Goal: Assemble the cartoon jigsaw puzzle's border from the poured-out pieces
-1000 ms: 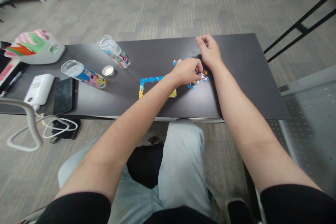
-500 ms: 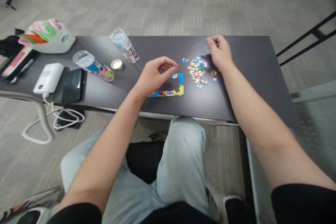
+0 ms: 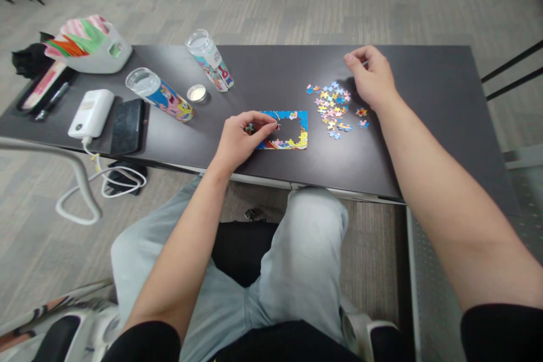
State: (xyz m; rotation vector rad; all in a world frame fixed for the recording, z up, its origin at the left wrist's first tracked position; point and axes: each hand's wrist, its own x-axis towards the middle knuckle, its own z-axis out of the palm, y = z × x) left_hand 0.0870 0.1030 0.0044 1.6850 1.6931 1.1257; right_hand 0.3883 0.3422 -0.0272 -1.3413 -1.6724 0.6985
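Note:
My left hand point(image 3: 244, 138) pinches a small puzzle piece point(image 3: 278, 126) between thumb and forefinger, over the open middle of a partly built jigsaw puzzle point(image 3: 303, 138). The puzzle has a blue and yellow border, and the hand covers its left part. To its right lies a loose pile of puzzle pieces point(image 3: 333, 104) in pink, yellow and blue. My right hand point(image 3: 373, 76) hovers beside the pile's far right, its thumb and forefinger pressed together. What those fingers hold, if anything, is too small to make out.
Two clear-topped printed cylinders, one nearer point(image 3: 163, 99) and one farther point(image 3: 212, 65), stand left of the puzzle, with a round lid point(image 3: 197, 93) between. Farther left are a black phone point(image 3: 128, 127), a white power bank point(image 3: 91, 114) with cable, and a white bin point(image 3: 121, 59) of colourful packets.
My left hand has come down and nearer to the puzzle's open middle, uncovering the upper border. My right hand stays beside the pile. The whole view has shifted slightly.

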